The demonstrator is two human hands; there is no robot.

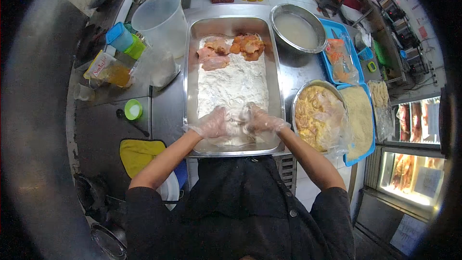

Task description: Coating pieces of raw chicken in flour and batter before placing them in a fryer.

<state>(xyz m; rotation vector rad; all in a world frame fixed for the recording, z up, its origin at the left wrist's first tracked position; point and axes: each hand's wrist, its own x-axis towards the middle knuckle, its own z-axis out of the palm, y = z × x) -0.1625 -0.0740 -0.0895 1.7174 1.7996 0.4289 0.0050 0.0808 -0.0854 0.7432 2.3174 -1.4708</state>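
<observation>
Clear plastic gloves cover both of my hands, which are at the near end of a deep stainless-steel pan [275, 90]. My left hand [213, 122] and my right hand [265, 121] press from either side on a flour-coated piece [238, 118], probably chicken; motion blurs its outline. Under them spreads a thick bed of white flour [231, 85]. At the pan's far end, raw chicken pieces [214, 57] rest on the flour at left. Another clump of raw chicken [249, 46] lies beside them at right.
Right of the pan stand a metal bowl of cloudy liquid [296, 30], a bowl of marinated chicken [312, 112] and a blue tray of crumbs [357, 119]. To the left are a translucent tub [158, 18], a plastic bag of white powder [158, 66] and a green cup [133, 109].
</observation>
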